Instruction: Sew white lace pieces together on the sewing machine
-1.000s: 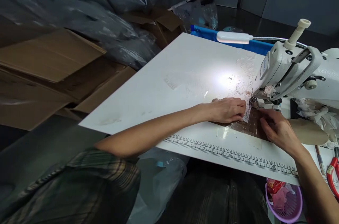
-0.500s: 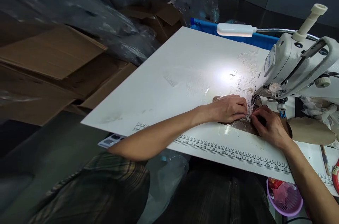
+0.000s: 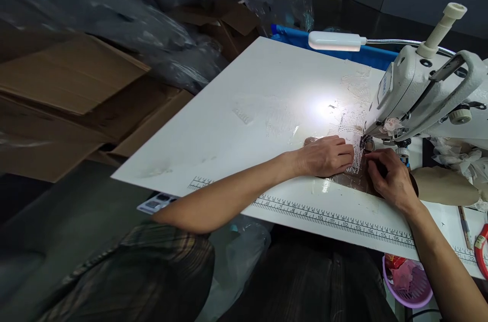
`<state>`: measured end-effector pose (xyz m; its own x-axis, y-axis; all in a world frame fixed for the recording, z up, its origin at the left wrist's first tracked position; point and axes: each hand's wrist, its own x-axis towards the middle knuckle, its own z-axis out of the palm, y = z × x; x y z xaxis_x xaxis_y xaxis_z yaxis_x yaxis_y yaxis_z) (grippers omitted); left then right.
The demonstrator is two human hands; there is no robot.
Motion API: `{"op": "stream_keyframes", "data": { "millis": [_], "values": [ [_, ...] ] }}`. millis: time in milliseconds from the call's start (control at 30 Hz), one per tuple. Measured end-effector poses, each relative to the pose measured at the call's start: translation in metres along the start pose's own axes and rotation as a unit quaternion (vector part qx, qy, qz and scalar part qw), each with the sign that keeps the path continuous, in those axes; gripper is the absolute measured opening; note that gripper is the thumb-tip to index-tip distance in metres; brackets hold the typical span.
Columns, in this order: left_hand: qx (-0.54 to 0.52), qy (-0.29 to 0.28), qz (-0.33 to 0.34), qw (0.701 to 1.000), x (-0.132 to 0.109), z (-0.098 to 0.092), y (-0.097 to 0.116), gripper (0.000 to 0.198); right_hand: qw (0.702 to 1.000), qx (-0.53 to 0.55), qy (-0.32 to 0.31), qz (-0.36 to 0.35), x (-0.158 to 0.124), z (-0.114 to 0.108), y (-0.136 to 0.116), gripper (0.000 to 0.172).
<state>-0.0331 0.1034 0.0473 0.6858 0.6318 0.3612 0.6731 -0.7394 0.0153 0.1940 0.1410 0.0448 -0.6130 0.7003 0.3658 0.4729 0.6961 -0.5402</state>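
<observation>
A strip of white lace (image 3: pixel 357 155) lies beside the presser foot of the white sewing machine (image 3: pixel 414 91). My left hand (image 3: pixel 330 156) rests on the table with its fingers curled together at the lace's left edge, over a shiny brown sheet (image 3: pixel 353 182). To the right of the lace, close to the needle area, my right hand (image 3: pixel 392 179) has bent fingers drawn in toward the thumb. What its fingertips hold, if anything, is too small to make out. The needle itself is hidden.
A white lamp (image 3: pixel 335 41) lights the white table (image 3: pixel 213 124). A ruler strip (image 3: pixel 320 218) runs along its front edge. At the right are a beige piece (image 3: pixel 444 185), a pen-like tool (image 3: pixel 465 225) and red-handled scissors (image 3: pixel 481 251). A purple basket (image 3: pixel 414 301) sits below; cardboard boxes (image 3: pixel 72 73) stand left.
My right hand's fingertips have moved off the lace, slightly right and toward the needle area. More of the lace shows between my hands. My left hand has hardly moved; the view shifted slightly.
</observation>
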Motion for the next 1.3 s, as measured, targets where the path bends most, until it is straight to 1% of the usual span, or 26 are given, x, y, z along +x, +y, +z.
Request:
{"op": "stream_keyframes", "data": {
  "millis": [100, 167, 200, 233, 300, 400, 433, 500, 600, 667, 733, 800, 867, 933, 1000, 1067, 1167, 1300],
  "values": [
    [-0.01, -0.02, -0.01, 1.0, -0.001, 0.0, 0.0, 0.03, 0.999, -0.016, 0.043, 0.016, -0.002, 0.004, 0.004, 0.022],
    [-0.02, -0.011, -0.018, 1.0, -0.001, 0.001, 0.0, 0.028, 0.998, -0.023, 0.056, 0.016, -0.004, 0.005, 0.005, 0.021],
    [-0.027, 0.003, -0.025, 0.999, -0.001, 0.002, 0.001, 0.027, 0.998, -0.025, 0.056, 0.012, -0.004, 0.004, 0.005, 0.021],
    [-0.036, 0.025, -0.036, 0.998, -0.001, 0.004, 0.002, 0.027, 0.998, -0.026, 0.053, 0.006, -0.004, 0.004, 0.005, 0.021],
    [-0.066, 0.091, -0.064, 0.992, 0.0, 0.006, 0.003, 0.026, 0.999, -0.028, 0.032, -0.013, -0.004, 0.002, 0.003, 0.022],
    [-0.13, 0.188, -0.096, 0.969, 0.002, 0.006, 0.005, 0.025, 0.998, -0.034, -0.019, -0.047, -0.004, 0.0, 0.001, 0.03],
    [-0.148, 0.206, -0.098, 0.962, 0.002, 0.006, 0.005, 0.024, 0.997, -0.042, -0.036, -0.058, -0.004, 0.0, 0.0, 0.032],
    [-0.17, 0.218, -0.09, 0.957, 0.002, 0.005, 0.005, 0.023, 0.993, -0.06, -0.062, -0.079, -0.005, -0.001, 0.0, 0.035],
    [-0.176, 0.196, -0.05, 0.963, 0.001, 0.006, 0.003, 0.021, 0.99, -0.061, -0.077, -0.099, -0.005, -0.002, -0.002, 0.034],
    [-0.165, 0.16, -0.029, 0.973, 0.0, 0.008, 0.002, 0.021, 0.99, -0.04, -0.084, -0.108, -0.005, -0.004, -0.003, 0.031],
    [-0.131, 0.115, -0.021, 0.984, -0.001, 0.008, 0.002, 0.023, 0.989, -0.016, -0.096, -0.115, -0.005, -0.007, -0.004, 0.029],
    [-0.092, 0.072, -0.014, 0.993, -0.001, 0.007, 0.001, 0.027, 0.989, 0.006, -0.102, -0.107, -0.006, -0.009, -0.004, 0.027],
    [-0.065, 0.038, -0.012, 0.997, -0.001, 0.006, 0.001, 0.029, 0.994, 0.009, -0.075, -0.08, -0.006, -0.008, -0.002, 0.028],
    [-0.055, 0.016, -0.014, 0.998, -0.001, 0.004, 0.002, 0.029, 0.998, -0.017, -0.033, -0.052, -0.007, -0.006, 0.003, 0.033],
    [-0.045, 0.011, -0.014, 0.999, 0.0, 0.004, 0.002, 0.031, 0.997, -0.055, -0.018, -0.047, -0.009, -0.002, 0.008, 0.039],
    [-0.035, 0.018, -0.008, 0.999, -0.001, 0.004, 0.002, 0.033, 0.994, -0.081, -0.033, -0.061, -0.01, 0.001, 0.012, 0.042],
    [-0.027, 0.029, 0.003, 0.999, -0.001, 0.005, 0.003, 0.035, 0.991, -0.1, -0.045, -0.076, -0.011, 0.003, 0.014, 0.041],
    [-0.015, 0.03, 0.011, 0.999, -0.001, 0.005, 0.005, 0.039, 0.99, -0.109, -0.041, -0.079, -0.011, 0.004, 0.015, 0.04]
  ]
}}
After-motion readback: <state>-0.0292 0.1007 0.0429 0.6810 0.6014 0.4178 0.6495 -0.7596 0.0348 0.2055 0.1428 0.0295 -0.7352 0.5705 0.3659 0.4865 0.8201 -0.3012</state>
